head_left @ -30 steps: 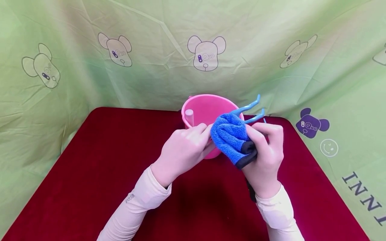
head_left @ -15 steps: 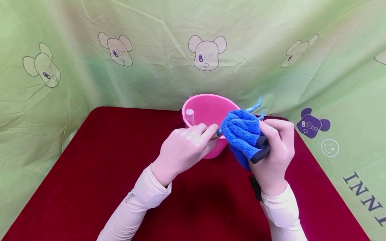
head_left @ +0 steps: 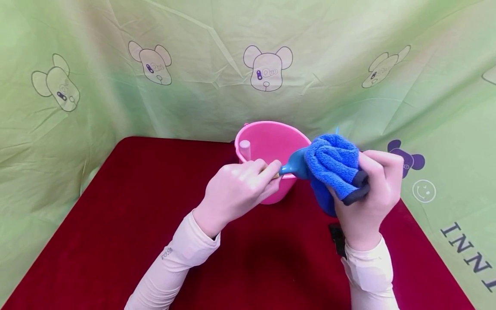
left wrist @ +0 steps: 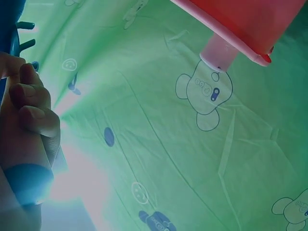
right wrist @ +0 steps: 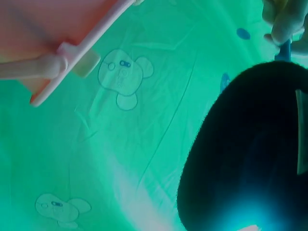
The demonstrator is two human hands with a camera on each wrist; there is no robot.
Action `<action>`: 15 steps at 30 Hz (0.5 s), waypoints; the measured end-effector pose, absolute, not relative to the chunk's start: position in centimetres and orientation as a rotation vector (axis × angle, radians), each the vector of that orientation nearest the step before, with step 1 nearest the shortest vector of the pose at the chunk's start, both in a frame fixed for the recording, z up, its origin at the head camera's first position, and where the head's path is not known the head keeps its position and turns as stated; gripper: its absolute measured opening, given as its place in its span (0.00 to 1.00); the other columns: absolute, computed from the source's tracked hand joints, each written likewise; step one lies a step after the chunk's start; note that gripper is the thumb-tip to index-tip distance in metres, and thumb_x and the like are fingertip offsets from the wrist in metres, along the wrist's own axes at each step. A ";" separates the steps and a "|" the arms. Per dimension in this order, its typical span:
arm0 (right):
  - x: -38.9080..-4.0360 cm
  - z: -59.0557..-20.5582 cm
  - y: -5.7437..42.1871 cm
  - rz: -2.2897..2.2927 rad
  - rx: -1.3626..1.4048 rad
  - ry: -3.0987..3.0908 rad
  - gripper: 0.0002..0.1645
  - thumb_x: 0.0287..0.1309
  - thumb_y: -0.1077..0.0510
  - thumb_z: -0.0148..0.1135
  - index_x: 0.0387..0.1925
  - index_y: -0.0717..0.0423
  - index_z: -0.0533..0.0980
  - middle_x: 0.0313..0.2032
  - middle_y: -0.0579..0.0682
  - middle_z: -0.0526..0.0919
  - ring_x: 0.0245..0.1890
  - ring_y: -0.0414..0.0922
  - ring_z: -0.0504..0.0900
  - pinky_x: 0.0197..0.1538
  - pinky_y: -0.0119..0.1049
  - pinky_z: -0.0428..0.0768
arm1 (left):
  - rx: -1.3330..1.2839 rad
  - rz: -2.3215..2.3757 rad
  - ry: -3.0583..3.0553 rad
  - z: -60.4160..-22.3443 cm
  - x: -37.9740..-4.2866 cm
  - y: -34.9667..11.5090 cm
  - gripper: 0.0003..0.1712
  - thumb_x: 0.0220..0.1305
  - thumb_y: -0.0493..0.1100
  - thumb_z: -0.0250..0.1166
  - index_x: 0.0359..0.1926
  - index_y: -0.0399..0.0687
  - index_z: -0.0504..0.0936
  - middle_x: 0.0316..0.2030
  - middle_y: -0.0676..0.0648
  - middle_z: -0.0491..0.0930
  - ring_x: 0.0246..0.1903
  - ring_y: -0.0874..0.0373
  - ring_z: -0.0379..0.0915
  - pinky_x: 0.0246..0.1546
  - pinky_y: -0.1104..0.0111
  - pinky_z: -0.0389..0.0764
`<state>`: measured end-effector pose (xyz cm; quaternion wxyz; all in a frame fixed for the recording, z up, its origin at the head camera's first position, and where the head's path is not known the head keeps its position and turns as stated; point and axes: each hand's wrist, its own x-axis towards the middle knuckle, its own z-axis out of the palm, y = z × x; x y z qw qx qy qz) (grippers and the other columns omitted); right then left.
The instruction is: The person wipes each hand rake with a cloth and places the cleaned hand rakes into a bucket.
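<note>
My left hand (head_left: 240, 187) grips the handle of a small hand rake in the head view. The handle (left wrist: 21, 144) is light with a blue end in the left wrist view. The rake's blue head (head_left: 296, 163) points right, in front of the bucket. My right hand (head_left: 373, 193) holds a folded blue towel (head_left: 333, 161) with black edging around the head's tines. In the head view the towel hides most of them; a few tines (left wrist: 26, 44) show in the left wrist view. In the right wrist view the towel (right wrist: 240, 159) is a dark mass.
A pink bucket (head_left: 273, 196) stands on the red-covered table (head_left: 135, 206) behind my hands. A pale cylinder (head_left: 245, 148) sticks up at its left rim. Green printed curtains (head_left: 209, 99) close off the back and sides.
My right hand and the towel have slid right along the rake toward the tine tips, baring the blue head near the handle. The left hand stays nearly still.
</note>
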<state>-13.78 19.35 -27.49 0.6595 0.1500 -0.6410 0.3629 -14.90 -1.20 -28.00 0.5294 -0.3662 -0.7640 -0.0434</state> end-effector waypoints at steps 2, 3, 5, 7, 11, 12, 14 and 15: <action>-13.8 -27.4 19.8 0.832 0.315 -1.451 0.26 0.32 0.53 0.79 0.28 0.69 0.79 0.28 0.72 0.74 0.35 0.54 0.75 0.44 0.34 0.68 | -0.877 -0.105 -1.820 -28.0 -14.9 -1.2 0.08 0.61 0.41 0.54 0.25 0.48 0.71 0.11 0.55 0.66 0.10 0.66 0.48 0.09 0.75 0.49; -13.9 -27.3 19.9 0.836 0.304 -1.450 0.26 0.32 0.53 0.80 0.28 0.70 0.79 0.28 0.71 0.74 0.35 0.53 0.75 0.45 0.33 0.68 | -0.879 -0.107 -1.819 -28.0 -15.0 -1.2 0.08 0.61 0.41 0.54 0.25 0.48 0.71 0.11 0.55 0.66 0.10 0.66 0.48 0.09 0.75 0.49; -13.9 -27.1 20.3 0.833 0.277 -1.452 0.25 0.32 0.55 0.79 0.28 0.70 0.79 0.29 0.70 0.75 0.36 0.51 0.75 0.45 0.32 0.67 | -0.884 -0.114 -1.821 -28.0 -15.0 -1.1 0.08 0.61 0.41 0.54 0.25 0.48 0.71 0.11 0.55 0.66 0.11 0.66 0.48 0.09 0.75 0.49; -13.9 -26.9 20.5 0.828 0.250 -1.455 0.22 0.32 0.57 0.78 0.28 0.70 0.79 0.30 0.66 0.77 0.37 0.51 0.75 0.46 0.32 0.68 | -0.891 -0.120 -1.823 -28.0 -15.0 -1.1 0.08 0.61 0.41 0.53 0.25 0.48 0.71 0.11 0.55 0.66 0.11 0.66 0.48 0.09 0.75 0.49; -13.9 -26.6 21.0 0.811 0.205 -1.460 0.19 0.35 0.59 0.75 0.28 0.69 0.78 0.32 0.53 0.78 0.39 0.50 0.75 0.46 0.31 0.68 | -0.909 -0.136 -1.829 -28.0 -15.0 -1.1 0.08 0.61 0.40 0.54 0.25 0.48 0.71 0.11 0.55 0.65 0.11 0.66 0.48 0.09 0.75 0.49; -13.9 -26.5 21.1 0.810 0.196 -1.458 0.19 0.35 0.59 0.75 0.28 0.68 0.78 0.33 0.47 0.78 0.39 0.50 0.75 0.46 0.31 0.68 | -0.913 -0.141 -1.833 -28.0 -15.0 -1.2 0.08 0.61 0.40 0.54 0.25 0.47 0.71 0.11 0.54 0.66 0.11 0.66 0.48 0.09 0.75 0.49; -13.9 -26.4 21.2 0.798 0.181 -1.452 0.18 0.36 0.59 0.74 0.27 0.68 0.78 0.35 0.40 0.76 0.39 0.50 0.75 0.45 0.31 0.68 | -0.924 -0.154 -1.842 -28.0 -15.0 -1.3 0.08 0.61 0.41 0.54 0.26 0.47 0.72 0.11 0.54 0.66 0.11 0.65 0.49 0.09 0.75 0.51; -14.0 -26.4 21.3 0.790 0.173 -1.448 0.17 0.37 0.60 0.73 0.27 0.68 0.78 0.36 0.37 0.75 0.38 0.50 0.75 0.45 0.30 0.68 | -0.927 -0.157 -1.849 -28.0 -15.0 -1.3 0.08 0.62 0.41 0.54 0.26 0.47 0.72 0.12 0.54 0.67 0.11 0.65 0.49 0.09 0.75 0.52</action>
